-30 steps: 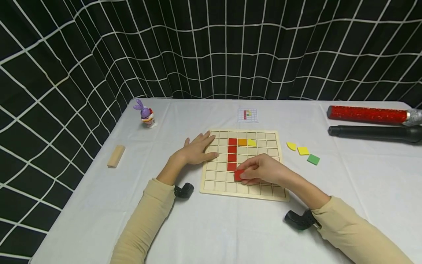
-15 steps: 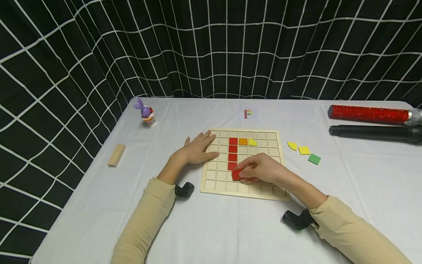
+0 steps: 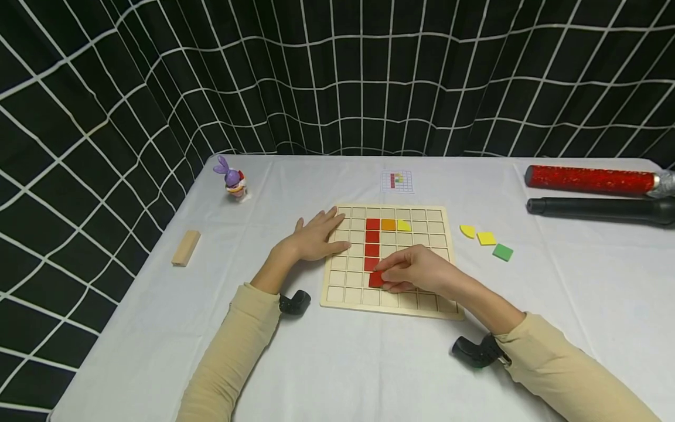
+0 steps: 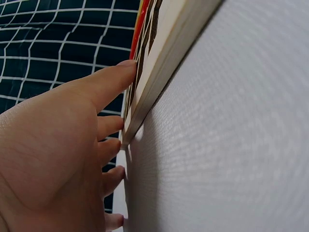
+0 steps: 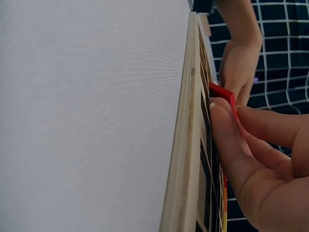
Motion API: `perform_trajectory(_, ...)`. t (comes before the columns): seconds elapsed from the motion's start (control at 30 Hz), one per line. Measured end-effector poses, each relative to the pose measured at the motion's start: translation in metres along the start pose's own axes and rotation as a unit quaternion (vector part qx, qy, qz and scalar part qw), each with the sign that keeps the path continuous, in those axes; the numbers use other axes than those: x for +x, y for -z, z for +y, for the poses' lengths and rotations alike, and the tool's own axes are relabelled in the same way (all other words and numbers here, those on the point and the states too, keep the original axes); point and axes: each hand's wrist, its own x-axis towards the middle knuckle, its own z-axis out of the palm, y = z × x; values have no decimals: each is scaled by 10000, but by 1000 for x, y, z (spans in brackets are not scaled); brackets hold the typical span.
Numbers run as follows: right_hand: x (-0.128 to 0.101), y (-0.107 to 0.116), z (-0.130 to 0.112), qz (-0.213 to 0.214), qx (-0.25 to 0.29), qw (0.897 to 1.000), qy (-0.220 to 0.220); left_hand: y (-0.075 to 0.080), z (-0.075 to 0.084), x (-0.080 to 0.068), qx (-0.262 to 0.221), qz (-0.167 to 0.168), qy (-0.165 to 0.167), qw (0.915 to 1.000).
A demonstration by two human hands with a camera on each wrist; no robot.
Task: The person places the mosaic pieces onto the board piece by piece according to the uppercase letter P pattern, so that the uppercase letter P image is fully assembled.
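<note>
In the head view, the right hand (image 3: 413, 271) pinches a red tile (image 3: 375, 279) at the near end of a column of red tiles (image 3: 372, 237) on the gridded board (image 3: 337, 296). Only the left wrist view shows the left hand (image 4: 63, 150) from the palm side, fingers apart at the board's edge; only the right wrist view reveals the tile's tilt. White cloth (image 3: 337, 369) lies beneath, a black checked curtain (image 3: 377, 73) behind. Since a second ago, the tile has shifted left, nearer the column's line.

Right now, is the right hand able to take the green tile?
Probably not yet: the right hand pinches a red tile. Once that is released, the way to the green tile looks free.
</note>
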Motion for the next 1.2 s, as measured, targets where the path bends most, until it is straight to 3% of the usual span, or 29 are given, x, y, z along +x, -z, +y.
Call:
perform_trajectory(0.57, 4, -5, -1, 121, -269, 9995, 86, 0, 0, 0, -42, -10, -3, 10000)
perform_trajectory(1.2, 3, -1, 1, 218, -128, 9996, 92, 1, 0, -1, -28, 9, 8, 10000)
